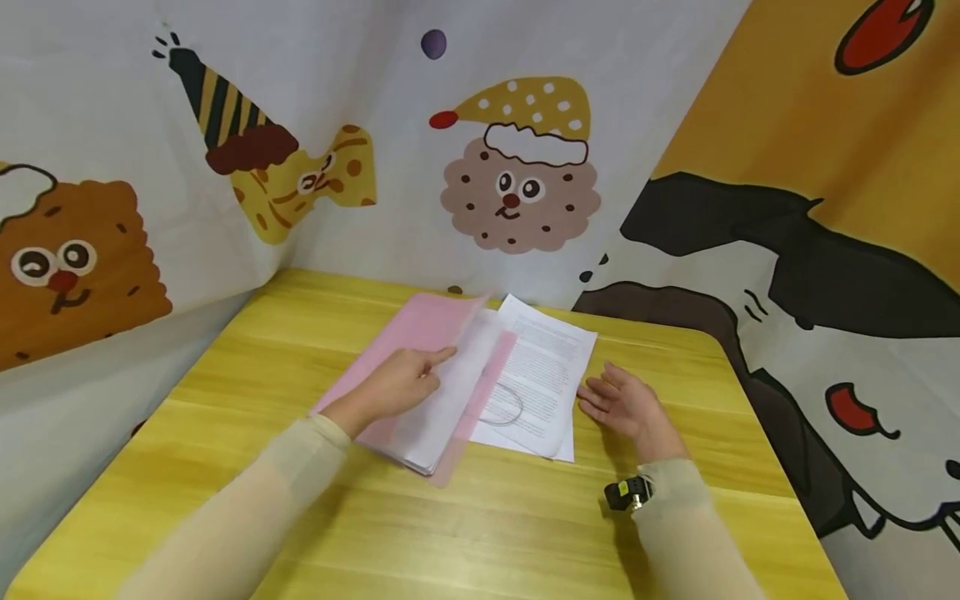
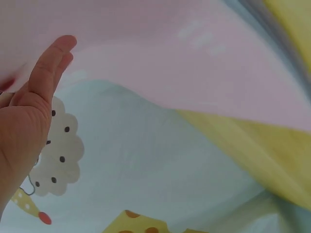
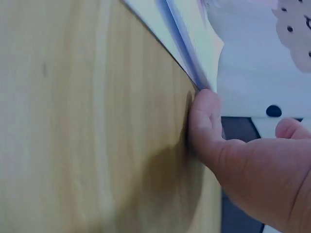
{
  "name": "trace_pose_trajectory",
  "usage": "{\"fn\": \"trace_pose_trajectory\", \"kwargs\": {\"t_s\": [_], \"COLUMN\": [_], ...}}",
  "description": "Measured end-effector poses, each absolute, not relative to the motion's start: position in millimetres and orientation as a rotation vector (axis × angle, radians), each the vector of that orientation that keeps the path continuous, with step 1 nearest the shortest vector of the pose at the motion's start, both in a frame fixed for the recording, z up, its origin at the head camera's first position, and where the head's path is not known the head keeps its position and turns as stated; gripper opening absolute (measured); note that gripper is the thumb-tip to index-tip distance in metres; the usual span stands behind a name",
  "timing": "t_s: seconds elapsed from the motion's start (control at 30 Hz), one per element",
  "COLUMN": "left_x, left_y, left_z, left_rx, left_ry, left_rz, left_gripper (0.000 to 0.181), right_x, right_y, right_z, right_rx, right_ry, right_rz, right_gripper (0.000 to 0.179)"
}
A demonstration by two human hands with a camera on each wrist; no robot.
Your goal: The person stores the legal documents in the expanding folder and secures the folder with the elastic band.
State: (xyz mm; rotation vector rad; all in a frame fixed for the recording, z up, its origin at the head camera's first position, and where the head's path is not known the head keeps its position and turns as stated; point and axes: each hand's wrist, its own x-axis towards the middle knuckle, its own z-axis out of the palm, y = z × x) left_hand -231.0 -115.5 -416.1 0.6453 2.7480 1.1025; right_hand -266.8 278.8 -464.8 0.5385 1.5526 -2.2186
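A pink folder (image 1: 420,321) lies tilted on the table, partly opened, with white sheets (image 1: 453,400) inside it. My left hand (image 1: 397,382) is over its cover, index finger stretched toward the cover's free edge; in the left wrist view the fingers (image 2: 46,73) lie fairly straight against the pink cover (image 2: 160,58). To the right, printed papers (image 1: 551,358) lie partly under the folder, with a thin grey loop (image 1: 517,408) showing on them. My right hand (image 1: 618,404) stands beside the papers' right edge, fingers loosely extended, a fingertip right at the paper edge (image 3: 194,73).
The wooden table (image 1: 420,542) has rounded corners. A cloth (image 1: 360,250) printed with cartoon figures hangs behind and around it. A small black device (image 1: 628,493) sits at the right wrist.
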Motion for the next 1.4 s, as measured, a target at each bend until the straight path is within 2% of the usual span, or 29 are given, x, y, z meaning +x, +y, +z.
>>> {"fn": "trace_pose_trajectory", "kwargs": {"t_s": [0.13,0.33,0.57,0.73,0.87,1.07,1.13,1.23,1.33,1.4], "left_x": [-220.8,-210.4,-207.1,-212.3,-216.0,-221.0,-222.6,-224.2,-225.1,-225.0], "left_y": [-121.1,-123.7,-122.4,-119.8,-121.4,-129.8,-132.2,-133.1,-131.5,-130.0], "left_z": [-424.3,-435.0,-443.6,-430.0,-412.5,-400.6,-398.8,-396.7,-395.2,-394.0], "left_rx": [0.555,0.450,0.393,0.431,0.442,0.444,0.442,0.431,0.427,0.430], "left_ry": [2.758,2.754,2.733,2.753,2.766,2.768,2.773,2.767,2.751,2.734], "left_rz": [1.151,1.243,1.258,1.287,1.309,1.270,1.265,1.272,1.271,1.276], "left_gripper": [0.055,0.055,0.055,0.055,0.053,0.053,0.052,0.051,0.052,0.051], "right_x": [-269.0,-271.5,-272.0,-265.4,-253.6,-228.8,-225.1,-223.8,-223.8,-223.1], "right_y": [269.7,257.0,223.5,237.7,276.6,323.7,327.3,323.9,317.3,315.5], "right_z": [-469.2,-472.7,-477.2,-473.6,-461.6,-453.6,-455.2,-459.4,-463.5,-465.8], "right_rx": [0.506,0.459,0.483,0.571,0.516,0.368,0.295,0.192,0.200,0.228], "right_ry": [1.514,1.680,2.228,2.463,2.464,2.389,2.381,2.395,2.456,2.479], "right_rz": [-2.182,-2.039,-1.700,-1.578,-1.554,-1.585,-1.578,-1.510,-1.394,-1.357], "right_gripper": [0.079,0.051,0.052,0.047,0.058,0.099,0.104,0.089,0.063,0.055]}}
